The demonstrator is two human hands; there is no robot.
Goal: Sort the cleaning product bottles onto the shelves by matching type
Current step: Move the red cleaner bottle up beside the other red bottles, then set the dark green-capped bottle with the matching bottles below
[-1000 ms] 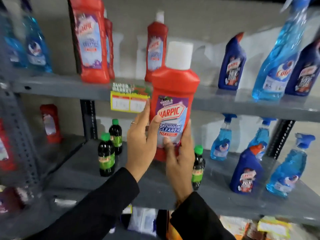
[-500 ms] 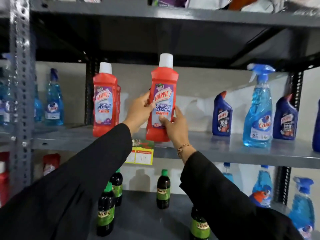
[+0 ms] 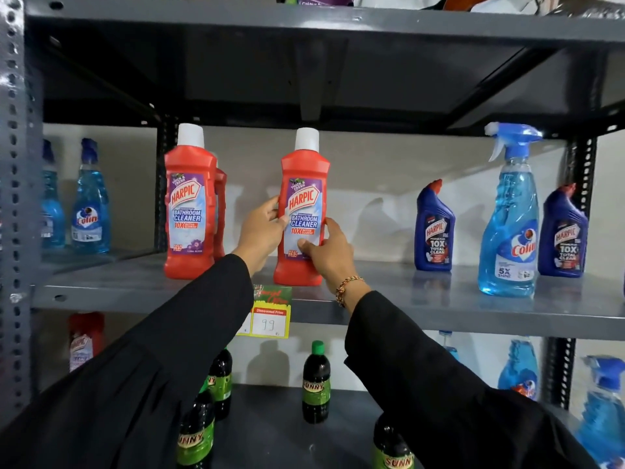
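A red Harpic bathroom cleaner bottle (image 3: 302, 184) with a white cap stands upright on the grey middle shelf (image 3: 422, 301). My left hand (image 3: 262, 231) grips its left side and my right hand (image 3: 326, 247) holds its lower right front. To its left stands a matching red Harpic bottle (image 3: 190, 204), with another red one partly hidden behind it. Further right on the same shelf are a dark blue Harpic bottle (image 3: 434, 228), a blue Colin spray bottle (image 3: 510, 218) and a second dark blue Harpic bottle (image 3: 563, 233).
Blue Colin bottles (image 3: 89, 204) stand in the left bay behind the perforated upright (image 3: 15, 164). A yellow price tag (image 3: 270, 316) hangs from the shelf edge. Below are several dark Sunny bottles (image 3: 316, 384), a red bottle (image 3: 84, 340) and blue spray bottles (image 3: 517, 367).
Both hands raised the red Harpic bottle from in front of the lower shelf to the middle shelf and set it down beside the other red bottle. The view tilted upward.
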